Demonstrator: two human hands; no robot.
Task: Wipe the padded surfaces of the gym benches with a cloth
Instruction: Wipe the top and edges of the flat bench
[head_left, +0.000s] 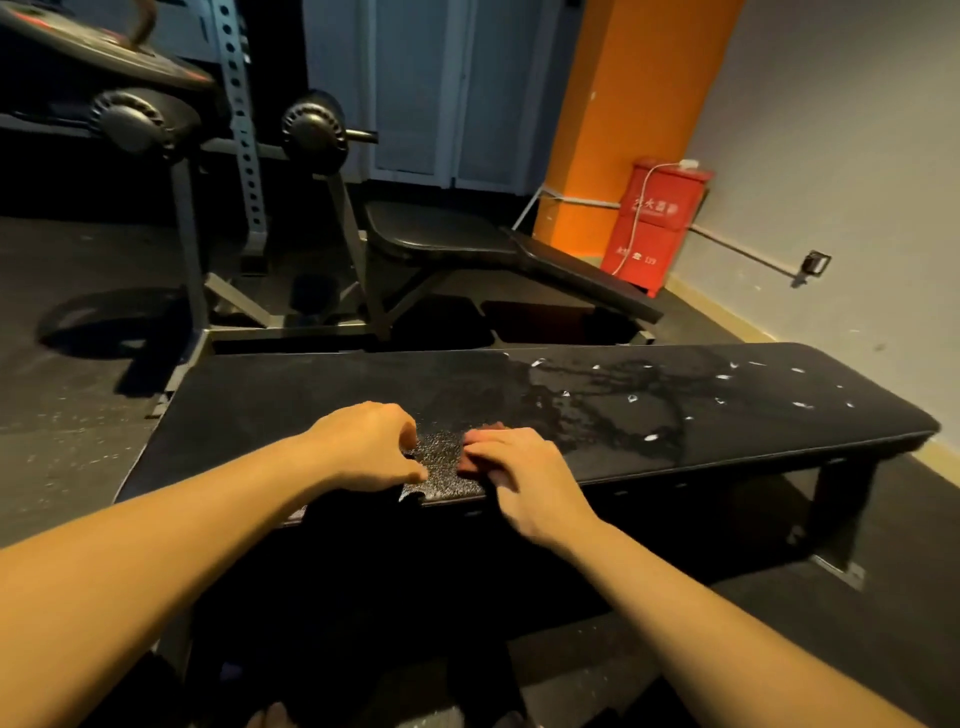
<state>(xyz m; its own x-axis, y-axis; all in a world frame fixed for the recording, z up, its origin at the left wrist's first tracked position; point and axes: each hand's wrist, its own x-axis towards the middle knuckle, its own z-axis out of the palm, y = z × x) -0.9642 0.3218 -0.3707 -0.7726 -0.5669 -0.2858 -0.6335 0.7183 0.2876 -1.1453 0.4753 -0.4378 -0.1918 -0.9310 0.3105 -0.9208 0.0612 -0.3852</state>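
Left hand (363, 447), fingers (407, 432) pinching part-hidden cloth (444, 460) on bench (701, 415); right hand (519, 470) blurred, hold unclear.
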